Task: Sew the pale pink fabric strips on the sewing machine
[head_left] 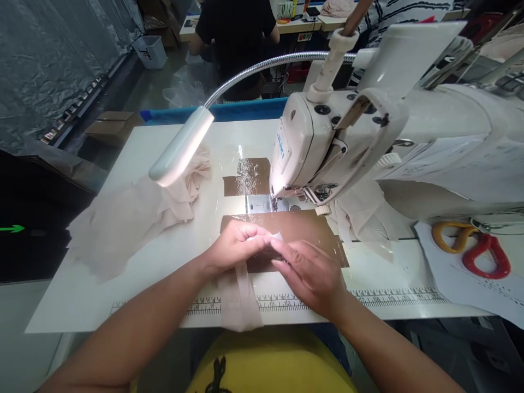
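Note:
Just in front of the sewing machine (298, 147), my left hand (237, 243) pinches a strip of pale beige fabric (241, 300). The strip hangs down from my fingers across the printed ruler and over the table's front edge. My right hand (311, 273) meets the left at the fabric's upper end, thumb and fingertips pressed together on it. A small whitish corner shows between the fingertips. Both hands are over the brown tape (303, 226) stuck on the table, a little nearer to me than the metal needle plate (258, 204).
A pile of beige fabric (139, 218) lies to the left, and more fabric pieces (364, 210) lie right of the needle. A lit lamp (182, 147) arches over the table. Red-and-yellow-handled scissors (487, 256) rest on paper at the right. A person (235, 43) sits beyond.

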Action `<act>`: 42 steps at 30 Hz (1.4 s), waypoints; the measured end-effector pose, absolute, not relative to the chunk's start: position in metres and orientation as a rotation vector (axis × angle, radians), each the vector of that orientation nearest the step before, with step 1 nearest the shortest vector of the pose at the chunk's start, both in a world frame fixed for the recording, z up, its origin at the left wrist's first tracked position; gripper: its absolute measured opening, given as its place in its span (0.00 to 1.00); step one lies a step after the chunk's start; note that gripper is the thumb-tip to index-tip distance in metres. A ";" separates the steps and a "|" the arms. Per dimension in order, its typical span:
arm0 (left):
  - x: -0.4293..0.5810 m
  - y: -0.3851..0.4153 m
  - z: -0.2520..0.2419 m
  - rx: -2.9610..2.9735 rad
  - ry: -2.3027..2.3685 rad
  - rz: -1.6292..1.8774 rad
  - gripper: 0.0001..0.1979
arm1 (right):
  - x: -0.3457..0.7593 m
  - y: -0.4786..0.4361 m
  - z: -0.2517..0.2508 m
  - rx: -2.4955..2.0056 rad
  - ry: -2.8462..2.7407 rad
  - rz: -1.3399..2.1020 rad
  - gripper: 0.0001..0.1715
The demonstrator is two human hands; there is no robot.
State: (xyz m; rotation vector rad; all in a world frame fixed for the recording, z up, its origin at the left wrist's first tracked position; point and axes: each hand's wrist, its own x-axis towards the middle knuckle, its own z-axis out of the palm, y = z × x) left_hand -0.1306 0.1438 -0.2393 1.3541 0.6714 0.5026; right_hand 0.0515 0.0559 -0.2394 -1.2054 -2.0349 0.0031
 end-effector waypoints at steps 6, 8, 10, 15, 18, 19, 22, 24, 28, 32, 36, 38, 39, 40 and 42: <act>-0.132 0.147 -0.239 1.342 0.772 0.470 0.14 | 0.061 0.053 -0.244 -1.543 -1.827 0.036 0.17; -0.132 0.147 -0.238 1.333 0.774 0.467 0.14 | 0.062 0.051 -0.243 -1.579 -1.803 0.060 0.13; -0.132 0.146 -0.238 1.333 0.767 0.465 0.14 | 0.061 0.050 -0.241 -1.553 -1.843 0.066 0.10; -0.134 0.145 -0.240 1.368 0.750 0.456 0.15 | 0.056 0.052 -0.240 -1.512 -1.885 0.059 0.11; -0.134 0.145 -0.240 1.380 0.732 0.442 0.15 | 0.055 0.054 -0.241 -1.514 -1.900 0.066 0.11; -0.134 0.144 -0.240 1.388 0.730 0.436 0.15 | 0.055 0.054 -0.242 -1.509 -1.905 0.069 0.10; -0.133 0.144 -0.238 1.417 0.721 0.426 0.14 | 0.054 0.055 -0.242 -1.484 -1.907 0.077 0.10; -0.133 0.144 -0.236 1.426 0.707 0.424 0.14 | 0.052 0.056 -0.241 -1.457 -1.900 0.081 0.10; -0.132 0.144 -0.236 1.446 0.679 0.414 0.14 | 0.048 0.057 -0.239 -1.408 -1.897 0.054 0.09; -0.133 0.143 -0.238 1.451 0.706 0.414 0.15 | 0.064 0.058 -0.240 -1.608 -1.850 -0.062 0.10; -0.134 0.143 -0.238 1.432 0.699 0.406 0.16 | 0.099 0.057 -0.244 -1.905 -1.842 -0.280 0.12; -0.135 0.143 -0.239 1.434 0.688 0.408 0.16 | 0.108 0.055 -0.240 -1.914 -1.873 -0.233 0.13; -0.135 0.143 -0.240 1.440 0.681 0.411 0.16 | 0.108 0.054 -0.237 -1.887 -1.850 -0.124 0.14; -0.135 0.143 -0.240 1.451 0.671 0.411 0.16 | 0.104 0.053 -0.232 -1.842 -1.814 0.051 0.15; -0.135 0.143 -0.241 1.488 0.637 0.398 0.17 | 0.089 0.053 -0.221 -1.725 -1.731 0.544 0.18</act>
